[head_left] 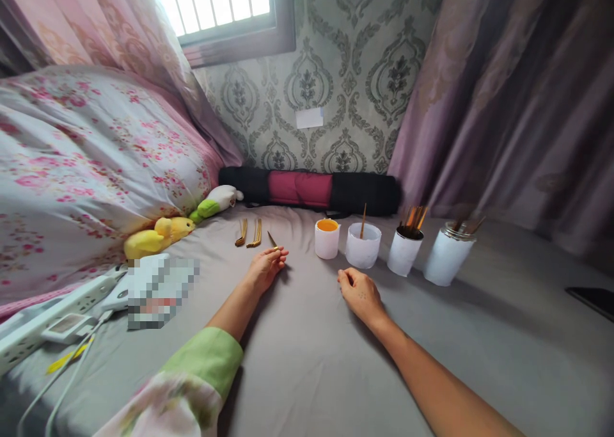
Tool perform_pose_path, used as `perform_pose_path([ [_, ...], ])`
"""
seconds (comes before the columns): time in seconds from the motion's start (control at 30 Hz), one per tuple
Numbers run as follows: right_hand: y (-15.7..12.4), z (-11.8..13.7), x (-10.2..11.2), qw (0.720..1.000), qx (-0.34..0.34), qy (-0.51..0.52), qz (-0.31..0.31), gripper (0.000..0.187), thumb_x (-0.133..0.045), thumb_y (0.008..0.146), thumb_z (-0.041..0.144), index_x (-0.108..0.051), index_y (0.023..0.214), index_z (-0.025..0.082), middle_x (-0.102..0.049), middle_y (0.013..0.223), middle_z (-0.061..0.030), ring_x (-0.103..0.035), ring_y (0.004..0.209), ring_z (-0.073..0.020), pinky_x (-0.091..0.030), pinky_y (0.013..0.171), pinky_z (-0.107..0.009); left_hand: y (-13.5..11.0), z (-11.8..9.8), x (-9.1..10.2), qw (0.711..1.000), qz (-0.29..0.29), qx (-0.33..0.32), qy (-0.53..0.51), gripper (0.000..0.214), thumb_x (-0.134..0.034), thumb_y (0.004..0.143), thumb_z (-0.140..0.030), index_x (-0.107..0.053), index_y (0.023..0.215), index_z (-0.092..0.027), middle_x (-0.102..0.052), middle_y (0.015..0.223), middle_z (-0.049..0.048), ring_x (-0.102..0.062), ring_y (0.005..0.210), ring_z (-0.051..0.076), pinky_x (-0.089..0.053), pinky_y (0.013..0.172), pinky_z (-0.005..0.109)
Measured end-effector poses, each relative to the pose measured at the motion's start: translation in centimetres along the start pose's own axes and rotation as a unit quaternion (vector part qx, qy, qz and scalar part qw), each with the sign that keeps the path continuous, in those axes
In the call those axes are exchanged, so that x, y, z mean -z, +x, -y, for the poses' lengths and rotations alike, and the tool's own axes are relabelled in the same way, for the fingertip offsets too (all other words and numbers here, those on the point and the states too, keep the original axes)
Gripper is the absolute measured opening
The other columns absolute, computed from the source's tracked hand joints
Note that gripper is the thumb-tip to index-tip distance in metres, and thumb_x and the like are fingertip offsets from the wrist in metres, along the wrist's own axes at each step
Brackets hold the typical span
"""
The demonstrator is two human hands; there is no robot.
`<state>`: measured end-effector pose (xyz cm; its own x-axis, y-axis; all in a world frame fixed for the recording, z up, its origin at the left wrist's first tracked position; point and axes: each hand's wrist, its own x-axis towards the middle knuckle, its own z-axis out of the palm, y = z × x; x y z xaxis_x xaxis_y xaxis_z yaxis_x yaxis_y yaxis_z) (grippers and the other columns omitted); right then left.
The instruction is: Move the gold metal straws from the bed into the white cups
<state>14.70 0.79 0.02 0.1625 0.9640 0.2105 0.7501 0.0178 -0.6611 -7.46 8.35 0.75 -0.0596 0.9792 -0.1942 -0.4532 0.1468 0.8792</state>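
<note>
My left hand (267,269) is closed on a thin, pointed gold-brown stick (272,239), its tip slanting up and left from the fingers. Beyond that hand lie two small bundles of similar slim sticks, a left bundle (242,232) and a right bundle (255,232). My right hand (361,294) rests low over the sheet with its fingers pinched together; whatever they may hold is hidden. Just past it stand a small white cup (327,246) with orange contents and a wider white tub (363,250) with one stick (364,219) upright in it.
To the right are a white-covered can (403,256) and a white-covered jar (446,258), both holding sticks. A black-and-red roll (300,189) lies along the wall. Plush toys (160,235), a power strip (62,302) and cables sit on the left. A dark flat object (592,301) lies far right.
</note>
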Motion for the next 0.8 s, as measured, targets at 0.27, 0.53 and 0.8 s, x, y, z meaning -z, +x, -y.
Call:
perform_pose_path([
  [0.27, 0.0, 0.0, 0.0, 1.000, 0.004, 0.003, -0.005, 0.034, -0.036, 0.082, 0.040, -0.062, 0.072, 0.020, -0.062, 0.064, -0.0021, -0.051, 0.056, -0.0112, -0.029, 0.050, -0.020, -3.4, 1.3, -2.4, 0.999, 0.026, 0.025, -0.016, 0.017, -0.055, 0.067, 0.001, -0.059, 0.081, -0.009, -0.064, 0.076, 0.0101, -0.056, 0.052, 0.007, -0.047, 0.048, 0.017],
  [0.53, 0.1, -0.4, -0.2, 1.000, 0.010, 0.022, 0.002, 0.034, -0.036, 0.082, 0.040, -0.062, 0.073, 0.020, -0.063, 0.064, -0.0012, -0.051, 0.054, -0.0110, -0.029, 0.049, -0.020, -6.5, 2.6, -3.9, 0.997, 0.052, 0.042, -0.025, 0.025, -0.051, 0.064, 0.004, -0.061, 0.083, -0.010, -0.064, 0.080, 0.0114, -0.055, 0.053, 0.007, -0.046, 0.049, 0.018],
  [0.8, 0.0, -0.5, 0.0, 0.998, 0.024, 0.056, 0.016, 0.034, -0.035, 0.082, 0.040, -0.061, 0.073, 0.019, -0.062, 0.062, -0.0009, -0.052, 0.054, -0.0111, -0.033, 0.052, -0.020, -9.2, 3.1, -4.2, 0.996, 0.078, 0.025, -0.022, 0.025, -0.053, 0.065, -0.003, -0.063, 0.086, -0.012, -0.063, 0.081, 0.0105, -0.054, 0.055, 0.008, -0.044, 0.050, 0.019],
])
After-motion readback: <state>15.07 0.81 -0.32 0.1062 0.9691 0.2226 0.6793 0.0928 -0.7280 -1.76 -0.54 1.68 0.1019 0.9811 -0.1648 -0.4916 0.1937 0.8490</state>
